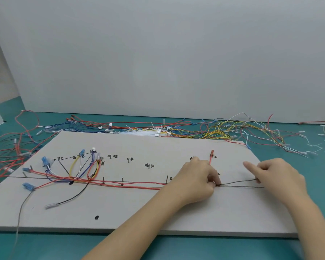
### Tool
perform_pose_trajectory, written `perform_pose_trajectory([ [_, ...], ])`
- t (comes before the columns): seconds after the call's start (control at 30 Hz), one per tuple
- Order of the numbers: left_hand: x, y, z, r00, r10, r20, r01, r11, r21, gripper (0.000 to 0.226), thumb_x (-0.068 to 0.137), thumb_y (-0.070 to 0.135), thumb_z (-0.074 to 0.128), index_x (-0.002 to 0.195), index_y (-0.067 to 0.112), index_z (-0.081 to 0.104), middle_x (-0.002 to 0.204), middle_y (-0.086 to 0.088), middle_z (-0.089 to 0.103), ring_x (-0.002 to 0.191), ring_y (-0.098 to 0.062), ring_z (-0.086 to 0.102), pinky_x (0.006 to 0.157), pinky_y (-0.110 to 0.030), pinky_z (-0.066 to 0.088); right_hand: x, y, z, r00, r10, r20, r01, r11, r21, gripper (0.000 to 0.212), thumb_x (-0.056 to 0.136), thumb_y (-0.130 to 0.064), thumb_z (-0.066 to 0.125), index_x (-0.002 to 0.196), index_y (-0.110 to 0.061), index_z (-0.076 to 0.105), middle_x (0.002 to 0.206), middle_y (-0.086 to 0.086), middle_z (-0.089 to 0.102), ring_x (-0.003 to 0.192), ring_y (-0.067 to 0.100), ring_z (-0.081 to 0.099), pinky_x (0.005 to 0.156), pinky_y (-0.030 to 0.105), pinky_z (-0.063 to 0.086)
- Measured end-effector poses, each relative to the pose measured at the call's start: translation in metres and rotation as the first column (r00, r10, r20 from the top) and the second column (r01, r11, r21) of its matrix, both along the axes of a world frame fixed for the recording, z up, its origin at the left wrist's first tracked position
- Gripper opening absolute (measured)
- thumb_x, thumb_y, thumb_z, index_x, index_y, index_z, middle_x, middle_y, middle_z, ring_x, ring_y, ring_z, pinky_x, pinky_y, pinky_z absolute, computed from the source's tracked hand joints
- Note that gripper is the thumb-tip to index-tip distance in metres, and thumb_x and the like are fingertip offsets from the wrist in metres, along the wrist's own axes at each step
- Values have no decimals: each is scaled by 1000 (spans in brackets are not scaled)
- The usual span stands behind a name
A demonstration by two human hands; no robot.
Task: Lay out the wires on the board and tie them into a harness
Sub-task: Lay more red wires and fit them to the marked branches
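Observation:
A grey board (139, 209) with black markings and small pins lies on the teal table. Red, blue, yellow, white and black wires (79, 175) fan out at its left, and two red wires (135, 184) run right along the drawn line. My left hand (197, 179) pinches the wires at the line, right of the board's middle. A thin dark wire (238, 182) stretches from those fingers to my right hand (276, 177), which pinches its other end with the index finger pointing left. A red wire with an orange terminal (212, 152) rises behind my left hand.
Tangled loose wires (223, 130) and white cable ties (139, 132) lie along the table behind the board. More red and black wires (8, 147) pile at the left. A grey wire (22, 209) hangs off the board's front left. A white wall stands behind.

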State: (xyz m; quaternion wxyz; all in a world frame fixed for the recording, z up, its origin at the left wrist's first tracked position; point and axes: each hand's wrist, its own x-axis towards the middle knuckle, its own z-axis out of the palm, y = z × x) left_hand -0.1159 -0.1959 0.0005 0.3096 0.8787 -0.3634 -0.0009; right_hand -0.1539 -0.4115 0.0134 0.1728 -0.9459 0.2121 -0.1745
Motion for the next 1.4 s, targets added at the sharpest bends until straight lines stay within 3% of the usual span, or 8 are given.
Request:
perform_pose_trajectory([
  [0.3, -2, 2, -1, 999, 4, -41, -5, 1000, -30, 28, 88, 11, 55, 101, 24, 76, 91, 0, 61, 103, -22, 45, 98, -40, 42, -3, -27, 0, 999, 32, 39, -47, 858, 512, 40, 88, -34, 67, 61, -5, 61, 42, -4, 40, 36, 12, 30, 48, 23, 26],
  [0.47, -2, 2, -1, 999, 11, -42, -14, 999, -52, 28, 88, 10, 56, 101, 23, 76, 90, 0, 63, 103, -23, 47, 100, -38, 41, -6, -38, 2, 1000, 18, 24, -31, 654, 756, 22, 87, -5, 50, 84, 8, 68, 56, 6, 47, 49, 16, 31, 34, 20, 25],
  [0.6, -2, 2, -1, 999, 8, -43, -10, 998, -58, 28, 88, 10, 56, 101, 23, 77, 85, 2, 59, 103, -23, 46, 93, -34, 44, -15, -51, 2, 995, 95, 21, -73, 580, 812, 15, 89, 7, 54, 92, 4, 69, 64, 14, 63, 46, 13, 50, 35, 19, 39],
  [0.73, -2, 2, 0, 999, 2, -46, -5, 998, -63, 29, 87, 10, 55, 100, 23, 77, 79, 6, 53, 101, -24, 47, 93, -30, 41, -21, -60, 4, 996, 61, 64, -87, 598, 797, 13, 79, 1, 71, 91, 3, 69, 69, 18, 70, 46, 13, 57, 40, 18, 47],
  [0.9, -2, 2, 0, 999, 7, -47, -10, 998, -64, 29, 86, 10, 55, 99, 24, 77, 81, 6, 52, 99, -20, 47, 90, -30, 43, -18, -51, 7, 1000, -11, -20, 21, 753, 658, 3, 74, 1, 74, 74, 0, 72, 51, 8, 61, 40, 14, 48, 35, 18, 35],
  [1.03, -2, 1, 0, 999, 5, -40, -8, 998, -67, 29, 85, 10, 55, 98, 23, 77, 79, 7, 51, 97, -19, 48, 86, -26, 42, -11, -32, 11, 995, -99, -24, 99, 870, 483, 24, 65, 5, 61, 70, -16, 72, 42, 1, 54, 53, 25, 49, 58, 30, 37],
  [1.23, -2, 1, 0, 999, 7, -50, -10, 998, -59, 30, 86, 10, 54, 99, 25, 77, 83, 7, 52, 101, -20, 46, 86, -32, 46, -2, -14, 14, 975, -195, -105, 215, 947, 239, 18, 70, -5, 54, 67, -16, 68, 76, 8, 67, 83, 36, 57, 77, 39, 47],
  [1.4, -3, 1, 1, 999, 2, -48, -5, 998, -55, 30, 86, 9, 54, 99, 24, 77, 80, 8, 52, 100, -20, 45, 87, -36, 47, -5, -16, 14, 968, -208, -142, 240, 933, 269, 15, 72, -7, 58, 70, -17, 69, 84, 9, 67, 86, 36, 59, 86, 44, 49],
])
